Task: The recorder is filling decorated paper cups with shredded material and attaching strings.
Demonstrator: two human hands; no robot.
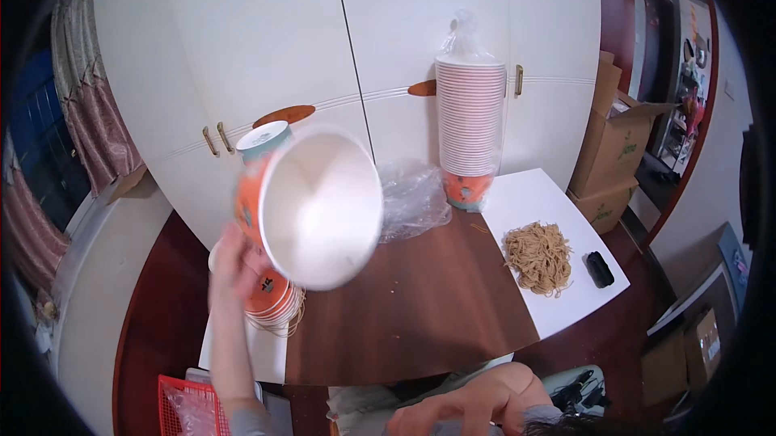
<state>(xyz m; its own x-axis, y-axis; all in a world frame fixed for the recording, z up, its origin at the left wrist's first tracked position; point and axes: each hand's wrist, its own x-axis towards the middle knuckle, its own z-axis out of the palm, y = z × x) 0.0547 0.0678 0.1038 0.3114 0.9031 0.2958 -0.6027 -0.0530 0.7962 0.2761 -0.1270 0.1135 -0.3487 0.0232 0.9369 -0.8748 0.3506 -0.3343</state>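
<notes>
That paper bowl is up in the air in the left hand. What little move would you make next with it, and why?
Probably lower the bowl upright onto the bare brown table. The left hand holds it tilted, its empty white inside facing up toward the camera, just above a stack of bowls. The pile of noodles lies on the white sheet to the right, and the right hand is low at the near edge.

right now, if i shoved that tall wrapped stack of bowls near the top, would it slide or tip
Probably tip. The tall stack of bowls is narrow for its height and rests on one small bowl base. Paper bowls are likely light, so a high push should topple it. The loose plastic wrap looks slippery to grip.
</notes>
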